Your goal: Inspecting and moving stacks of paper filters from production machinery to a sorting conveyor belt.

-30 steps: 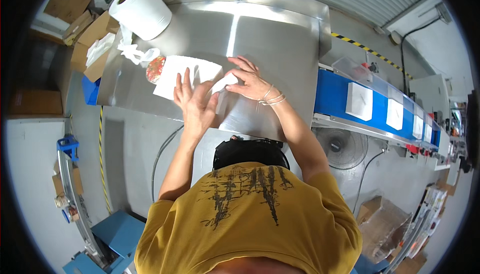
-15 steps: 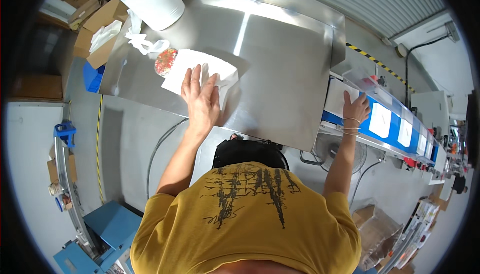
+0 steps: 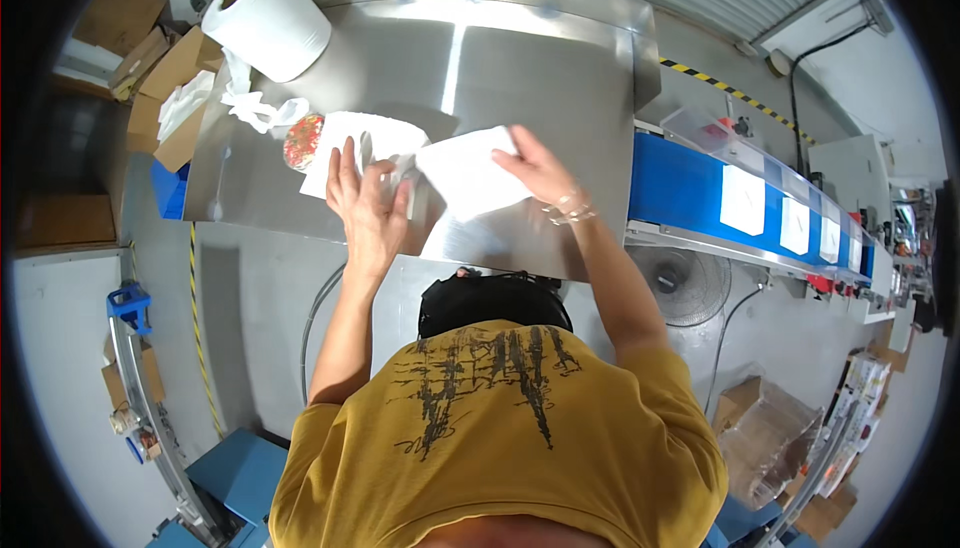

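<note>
Between the thumb and fingers of my right hand (image 3: 540, 170) is a flat white square packet (image 3: 475, 173), held by its right corner over the front of the steel table (image 3: 540, 78). My left hand (image 3: 367, 206) lies with fingers apart on a folded white paper towel (image 3: 392, 132); part of the towel is hidden under it. A round piece with a red and green speckled pattern (image 3: 302, 142) sits against the towel's left edge. Beyond it lies a crumpled white strip (image 3: 262, 111).
A large white paper roll (image 3: 275, 28) stands at the table's back left, near an open cardboard box (image 3: 165, 113). To the right runs a blue conveyor belt (image 3: 675, 183) carrying several white square packets (image 3: 742, 200), with a clear guard along it. A fan (image 3: 680, 283) stands below.
My right hand has lifted a white packet off the near end of the conveyor and brought it left over the table. My left hand stays on the towel, its fingers a little more bent.
</note>
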### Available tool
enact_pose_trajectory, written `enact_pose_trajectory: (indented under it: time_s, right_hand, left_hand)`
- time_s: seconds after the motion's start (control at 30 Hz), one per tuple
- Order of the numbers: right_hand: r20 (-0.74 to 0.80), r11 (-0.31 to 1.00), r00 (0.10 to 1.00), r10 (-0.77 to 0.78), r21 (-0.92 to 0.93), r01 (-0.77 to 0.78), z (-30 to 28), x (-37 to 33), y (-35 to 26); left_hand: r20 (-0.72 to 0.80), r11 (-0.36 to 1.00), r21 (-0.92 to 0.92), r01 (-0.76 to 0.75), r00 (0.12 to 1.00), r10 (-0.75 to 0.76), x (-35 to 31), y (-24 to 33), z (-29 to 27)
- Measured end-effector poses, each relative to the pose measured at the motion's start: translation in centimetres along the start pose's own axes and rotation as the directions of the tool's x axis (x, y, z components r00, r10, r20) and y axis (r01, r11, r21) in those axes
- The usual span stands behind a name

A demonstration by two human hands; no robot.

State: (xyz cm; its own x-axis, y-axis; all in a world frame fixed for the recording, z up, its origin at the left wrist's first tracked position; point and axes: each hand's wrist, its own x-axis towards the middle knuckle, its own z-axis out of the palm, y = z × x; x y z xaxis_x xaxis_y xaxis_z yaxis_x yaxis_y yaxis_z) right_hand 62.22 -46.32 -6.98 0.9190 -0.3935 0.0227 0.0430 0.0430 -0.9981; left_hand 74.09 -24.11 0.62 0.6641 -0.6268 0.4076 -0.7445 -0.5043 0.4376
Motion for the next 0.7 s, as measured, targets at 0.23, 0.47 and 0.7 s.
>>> enact_pose_trajectory:
  time_s: [0.23,0.47,0.7]
  right_hand:
    - [-0.716,0.707,0.698,-0.014,-0.501,-0.499,-18.3,-9.7,1.9]
    - [-0.506,0.311,0.71,-0.49,-0.862,-0.4,-15.1,-7.5,-1.1]
    - [0.17,0.953,0.985,-0.037,-0.29,0.086,3.9,3.1,-3.6]
  left_hand:
    - [-0.032,1.0,0.016,0.013,0.999,-0.012,-0.3,-0.2,0.4]
    - [-0.087,1.0,0.001,-0.019,0.996,0.019,-0.6,-0.1,0.8]
    - [-0.003,0.998,-0.004,-0.067,0.998,0.067,0.0,-0.7,0.2]
